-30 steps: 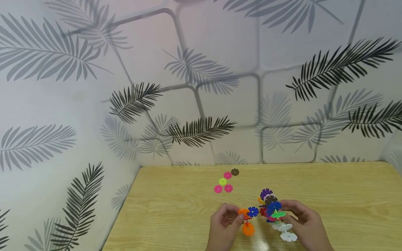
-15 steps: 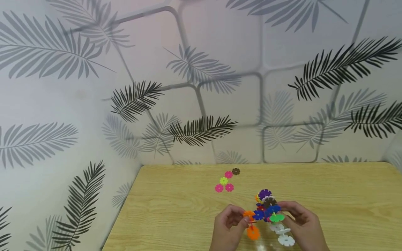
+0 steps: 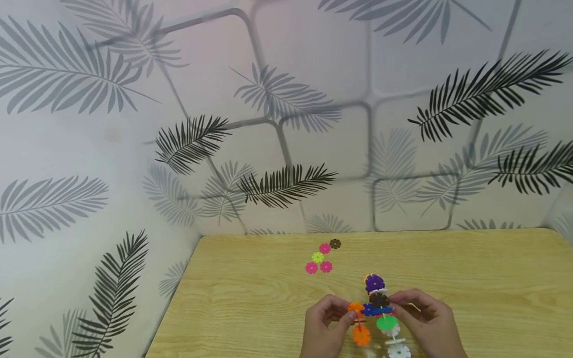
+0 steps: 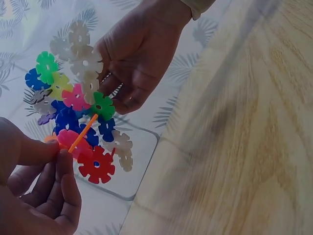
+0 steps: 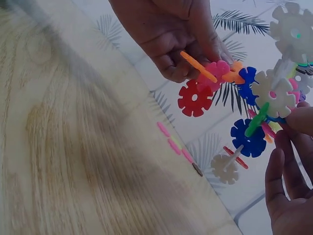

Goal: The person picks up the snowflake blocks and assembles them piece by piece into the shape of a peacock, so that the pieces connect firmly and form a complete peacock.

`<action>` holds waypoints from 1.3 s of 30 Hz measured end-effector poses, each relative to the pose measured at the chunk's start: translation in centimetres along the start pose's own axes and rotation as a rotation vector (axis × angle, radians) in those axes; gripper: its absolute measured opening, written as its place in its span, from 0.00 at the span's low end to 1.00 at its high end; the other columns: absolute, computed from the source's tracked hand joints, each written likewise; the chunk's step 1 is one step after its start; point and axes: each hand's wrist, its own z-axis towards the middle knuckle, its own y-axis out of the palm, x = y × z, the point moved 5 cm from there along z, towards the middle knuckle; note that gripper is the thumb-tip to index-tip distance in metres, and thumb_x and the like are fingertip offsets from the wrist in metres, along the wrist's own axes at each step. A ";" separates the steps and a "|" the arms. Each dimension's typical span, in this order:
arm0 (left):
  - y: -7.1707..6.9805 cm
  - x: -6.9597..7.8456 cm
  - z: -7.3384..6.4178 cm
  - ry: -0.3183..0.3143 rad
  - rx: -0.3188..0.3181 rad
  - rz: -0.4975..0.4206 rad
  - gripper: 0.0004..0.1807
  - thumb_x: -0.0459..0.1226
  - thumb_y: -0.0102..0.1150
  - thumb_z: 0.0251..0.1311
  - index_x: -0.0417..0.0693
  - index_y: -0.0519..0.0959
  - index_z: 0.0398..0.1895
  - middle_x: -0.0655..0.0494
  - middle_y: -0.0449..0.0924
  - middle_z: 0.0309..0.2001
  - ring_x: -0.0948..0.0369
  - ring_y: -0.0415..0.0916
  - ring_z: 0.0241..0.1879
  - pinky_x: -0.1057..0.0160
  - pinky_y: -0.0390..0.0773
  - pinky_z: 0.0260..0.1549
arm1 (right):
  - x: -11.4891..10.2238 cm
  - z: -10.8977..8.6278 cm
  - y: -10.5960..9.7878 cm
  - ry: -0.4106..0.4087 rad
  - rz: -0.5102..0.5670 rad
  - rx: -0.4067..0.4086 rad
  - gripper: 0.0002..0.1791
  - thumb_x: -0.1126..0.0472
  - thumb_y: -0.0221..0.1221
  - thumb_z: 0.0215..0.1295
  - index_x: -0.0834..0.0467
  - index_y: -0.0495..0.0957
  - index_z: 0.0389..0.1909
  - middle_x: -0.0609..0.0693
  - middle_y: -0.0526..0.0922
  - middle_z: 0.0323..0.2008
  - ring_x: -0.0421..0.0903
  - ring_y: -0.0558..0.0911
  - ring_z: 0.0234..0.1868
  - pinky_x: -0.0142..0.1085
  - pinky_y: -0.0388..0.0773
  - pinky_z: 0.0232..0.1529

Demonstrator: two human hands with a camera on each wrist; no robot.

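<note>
Both hands hold a cluster of slotted, flower-shaped plastic discs above the table. My left hand (image 3: 323, 325) pinches the small left branch between thumb and fingers, by an upper orange disc (image 3: 355, 308); another orange disc (image 3: 361, 336) hangs below. In the left wrist view a red disc (image 4: 97, 165) and a pink disc show beside the pinch. Between the hands, a blue disc (image 3: 369, 310) overlaps the larger part. My right hand (image 3: 427, 318) grips that part from its right side. It carries a purple disc (image 3: 374, 283), a green disc (image 3: 386, 323) and white discs (image 3: 399, 351). Finger contact there is partly hidden.
Several loose discs lie flat toward the back of the wooden table (image 3: 241, 293): pink discs (image 3: 326, 267), a yellow disc (image 3: 318, 257) and a brown disc (image 3: 335, 243). Behind the table stands a wall (image 3: 331, 149) patterned with leaves.
The gap between the left branch and the larger part has closed in the head view. The larger part has turned and shifted left; its white discs now hang lower. My left hand has moved slightly right.
</note>
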 end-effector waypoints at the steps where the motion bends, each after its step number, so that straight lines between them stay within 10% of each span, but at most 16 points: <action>1: 0.0 -0.1 0.0 0.003 0.001 -0.002 0.06 0.30 0.73 0.66 0.40 0.86 0.43 0.50 0.91 0.38 0.68 0.86 0.35 0.70 0.86 0.43 | 0.0 0.0 0.0 0.008 -0.015 0.006 0.07 0.76 0.69 0.67 0.70 0.85 0.44 0.41 0.92 0.39 0.36 0.91 0.43 0.28 0.90 0.46; 22: 0.0 -1.2 0.5 -0.003 -0.005 -0.043 0.08 0.30 0.73 0.65 0.35 0.86 0.43 0.49 0.91 0.37 0.69 0.86 0.33 0.71 0.86 0.39 | 1.3 -0.3 0.6 -0.038 0.052 0.059 0.05 0.81 0.67 0.64 0.72 0.85 0.38 0.39 0.92 0.37 0.33 0.90 0.41 0.25 0.89 0.46; 27: -0.3 -1.3 0.7 -0.009 0.016 0.014 0.07 0.33 0.74 0.64 0.39 0.86 0.42 0.54 0.90 0.35 0.68 0.84 0.32 0.70 0.86 0.40 | 2.7 0.1 0.7 0.129 -0.006 0.026 0.11 0.75 0.67 0.70 0.73 0.84 0.51 0.40 0.91 0.41 0.30 0.88 0.43 0.25 0.88 0.47; 32: -0.5 -1.1 0.5 0.009 0.070 0.070 0.07 0.35 0.75 0.62 0.43 0.86 0.39 0.61 0.86 0.31 0.69 0.80 0.30 0.72 0.81 0.35 | 4.1 0.4 0.9 0.419 -0.116 -0.089 0.26 0.63 0.57 0.82 0.71 0.72 0.74 0.63 0.88 0.58 0.37 0.87 0.46 0.32 0.87 0.43; 39: -0.1 -0.8 0.1 0.035 0.118 0.085 0.07 0.36 0.75 0.62 0.45 0.86 0.38 0.63 0.82 0.30 0.70 0.75 0.28 0.74 0.76 0.30 | 5.4 0.2 1.6 0.623 0.110 -0.195 0.43 0.40 0.31 0.91 0.75 0.50 0.83 0.79 0.67 0.71 0.56 0.81 0.58 0.55 0.85 0.61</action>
